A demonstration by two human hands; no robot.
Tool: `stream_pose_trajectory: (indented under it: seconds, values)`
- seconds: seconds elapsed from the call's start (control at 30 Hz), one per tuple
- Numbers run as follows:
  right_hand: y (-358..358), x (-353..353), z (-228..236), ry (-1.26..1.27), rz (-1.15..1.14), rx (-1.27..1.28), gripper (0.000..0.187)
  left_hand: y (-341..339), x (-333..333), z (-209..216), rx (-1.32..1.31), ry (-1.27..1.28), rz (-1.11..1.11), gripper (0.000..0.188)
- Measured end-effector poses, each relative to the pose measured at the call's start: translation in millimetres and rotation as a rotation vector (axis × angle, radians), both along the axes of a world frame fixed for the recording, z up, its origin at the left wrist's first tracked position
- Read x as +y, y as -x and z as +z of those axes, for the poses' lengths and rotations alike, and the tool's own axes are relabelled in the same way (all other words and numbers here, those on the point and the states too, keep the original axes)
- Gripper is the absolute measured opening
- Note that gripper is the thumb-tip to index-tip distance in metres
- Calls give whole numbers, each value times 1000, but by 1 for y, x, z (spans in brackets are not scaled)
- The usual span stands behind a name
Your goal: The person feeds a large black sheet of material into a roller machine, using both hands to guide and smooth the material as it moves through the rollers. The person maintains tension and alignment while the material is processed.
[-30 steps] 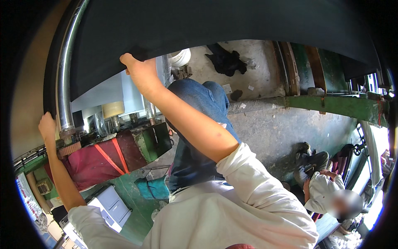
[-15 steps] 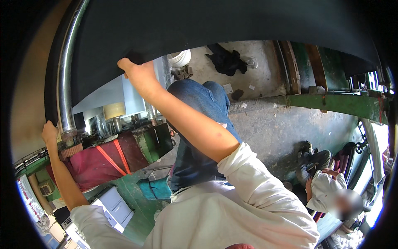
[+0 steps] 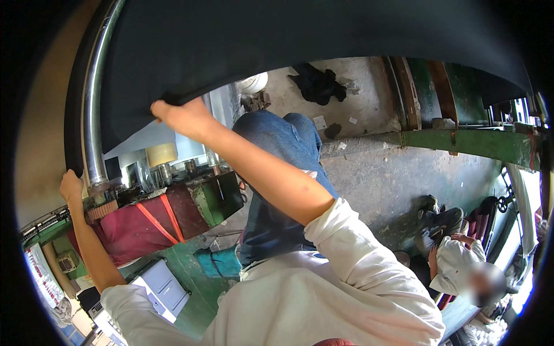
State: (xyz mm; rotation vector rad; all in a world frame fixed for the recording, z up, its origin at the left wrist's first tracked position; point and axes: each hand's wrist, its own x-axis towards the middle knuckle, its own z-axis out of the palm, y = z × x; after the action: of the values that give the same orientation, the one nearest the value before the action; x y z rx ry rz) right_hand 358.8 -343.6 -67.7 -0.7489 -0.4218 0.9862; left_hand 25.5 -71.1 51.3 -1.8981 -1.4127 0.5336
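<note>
A wide sheet of black fabric (image 3: 277, 40) spans the top of the view and runs over a shiny metal roller (image 3: 94, 109) at the left. My right hand (image 3: 186, 118) is closed on the fabric's near edge, which bunches into a small fold at the fingertips. Left of the roller, my left hand (image 3: 71, 187) is closed at the lower edge of a narrow black strip of the same fabric; its fingertips are partly hidden. Beneath the sheet, several short metal cylinders and a yellowish roll (image 3: 161, 154) show beside the roller's end.
A machine beam covered in dark red cloth (image 3: 130, 230) with orange straps lies between my arms. A green beam (image 3: 473, 143) crosses at right. A white bucket (image 3: 254, 83) and black cloth (image 3: 317, 83) are on the floor beyond my knees. Another person (image 3: 453, 259) sits at lower right.
My right hand has moved left and slightly toward me, drawing the fabric's edge along with it. The left hand stays nearly in place at the strip.
</note>
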Motion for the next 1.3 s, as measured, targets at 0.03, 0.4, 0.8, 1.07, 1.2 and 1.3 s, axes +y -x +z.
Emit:
stream_pose_trajectory:
  seconds: [0.03,0.4,0.8,1.07,1.2,1.3]
  values:
    - [-1,-2,0,43,69,-186,35,-7,-3,2,7,4,-26,18]
    - [5,18,-16,-3,-380,-72,19,-13,-4,3,42,5,-62,22]
    - [5,10,-9,58,-105,-112,13,-20,-9,4,-26,-11,-62,21]
    - [4,4,-2,41,-27,-59,16,6,7,0,33,-5,-12,21]
    - [0,5,-3,18,-61,-18,17,-21,-10,2,-23,-10,-6,20]
    - [1,5,-3,2,-64,-6,17,-51,-25,7,-19,7,-90,20]
